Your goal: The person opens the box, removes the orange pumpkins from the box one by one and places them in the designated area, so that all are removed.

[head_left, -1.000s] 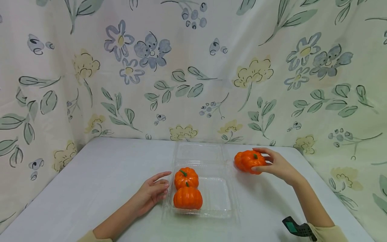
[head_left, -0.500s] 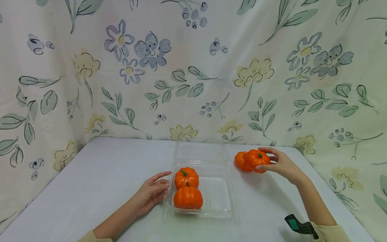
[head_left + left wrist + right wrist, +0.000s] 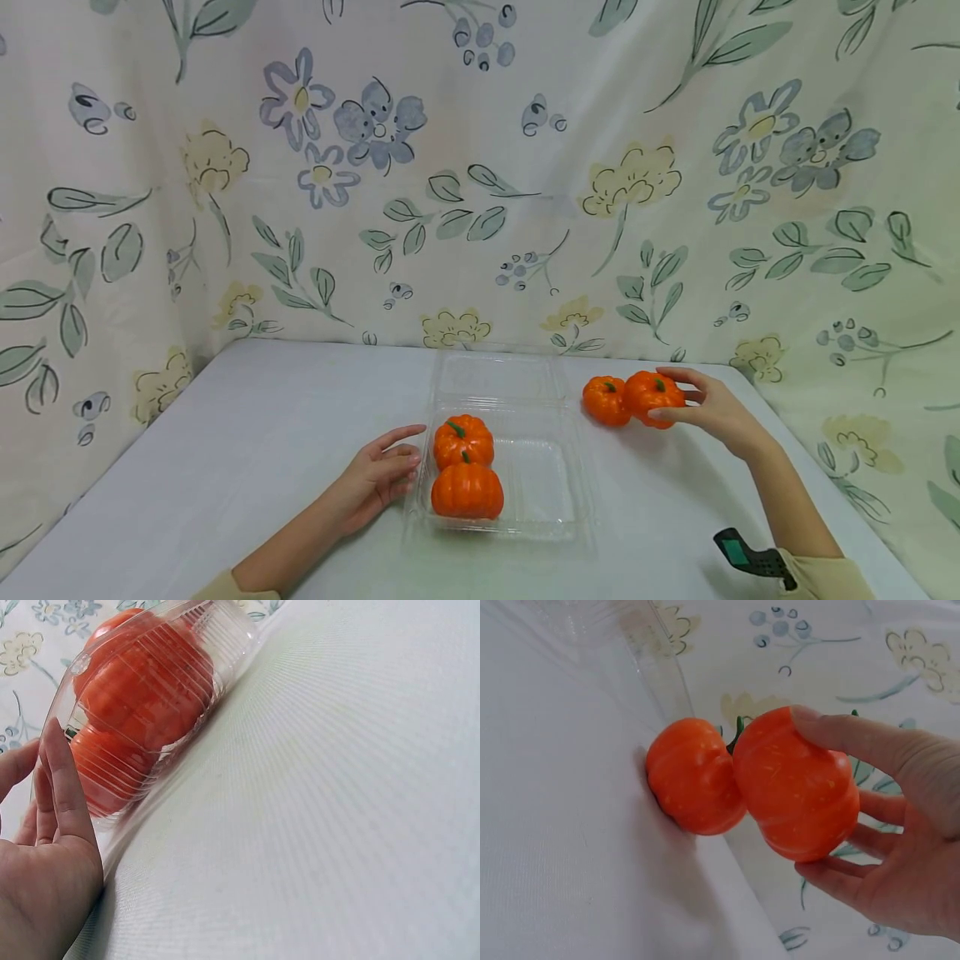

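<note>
My right hand (image 3: 712, 408) holds a small orange pumpkin (image 3: 795, 787) between thumb and fingers, at the back right of the table. Beside it, to its left, a second pumpkin (image 3: 606, 401) rests on the table. Two more pumpkins, a rear one (image 3: 462, 442) and a front one (image 3: 467, 492), sit in the left half of a clear plastic clamshell box (image 3: 536, 483), its lid (image 3: 495, 375) folded back. At the box's left wall lies my left hand (image 3: 378, 475), fingers loosely extended; in the left wrist view its fingertips (image 3: 58, 739) are right at the clear wall.
A white table (image 3: 255, 433) carries everything. Behind and at both sides hangs a floral curtain (image 3: 450, 167). A dark band with a green face (image 3: 735, 550) is on the right forearm near the sleeve (image 3: 825, 577).
My right hand has moved to the right with its pumpkin, uncovering more of the pumpkin left on the table. The left hand and the box have stayed put.
</note>
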`<action>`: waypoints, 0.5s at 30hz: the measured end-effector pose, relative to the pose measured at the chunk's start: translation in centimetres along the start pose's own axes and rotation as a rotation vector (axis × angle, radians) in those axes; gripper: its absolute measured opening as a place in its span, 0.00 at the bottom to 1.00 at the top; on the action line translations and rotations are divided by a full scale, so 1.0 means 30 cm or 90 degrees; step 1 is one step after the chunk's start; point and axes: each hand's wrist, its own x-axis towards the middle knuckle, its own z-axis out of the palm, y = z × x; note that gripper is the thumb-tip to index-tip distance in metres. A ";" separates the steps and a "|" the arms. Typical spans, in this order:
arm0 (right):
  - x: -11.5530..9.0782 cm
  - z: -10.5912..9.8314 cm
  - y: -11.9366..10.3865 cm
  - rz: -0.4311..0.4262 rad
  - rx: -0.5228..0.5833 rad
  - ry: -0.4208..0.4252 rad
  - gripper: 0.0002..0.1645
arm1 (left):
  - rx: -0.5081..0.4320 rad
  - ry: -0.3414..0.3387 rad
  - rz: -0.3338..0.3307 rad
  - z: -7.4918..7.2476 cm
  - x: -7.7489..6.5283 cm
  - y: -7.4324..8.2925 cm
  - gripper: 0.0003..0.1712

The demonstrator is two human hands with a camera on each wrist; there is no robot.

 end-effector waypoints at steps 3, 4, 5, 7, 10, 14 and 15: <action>-0.001 -0.006 0.011 0.004 -0.001 0.004 0.47 | 0.000 0.000 0.000 -0.001 0.000 0.000 0.28; -0.001 -0.008 0.015 0.006 -0.002 0.005 0.47 | 0.000 0.001 -0.001 -0.001 0.000 0.000 0.28; -0.001 -0.010 0.018 0.008 -0.004 0.006 0.47 | -0.001 0.001 -0.001 -0.001 0.000 0.000 0.28; -0.001 -0.014 0.024 0.014 -0.005 0.008 0.48 | -0.002 0.003 -0.002 -0.001 0.000 0.000 0.28; -0.001 -0.019 0.031 0.025 -0.012 0.014 0.49 | -0.003 0.005 -0.004 0.000 0.001 0.000 0.27; -0.002 -0.023 0.037 0.036 -0.023 0.022 0.49 | -0.003 0.006 -0.005 0.000 0.001 0.000 0.27; -0.002 -0.024 0.039 0.038 -0.026 0.024 0.49 | -0.004 0.006 -0.005 0.000 0.001 0.000 0.27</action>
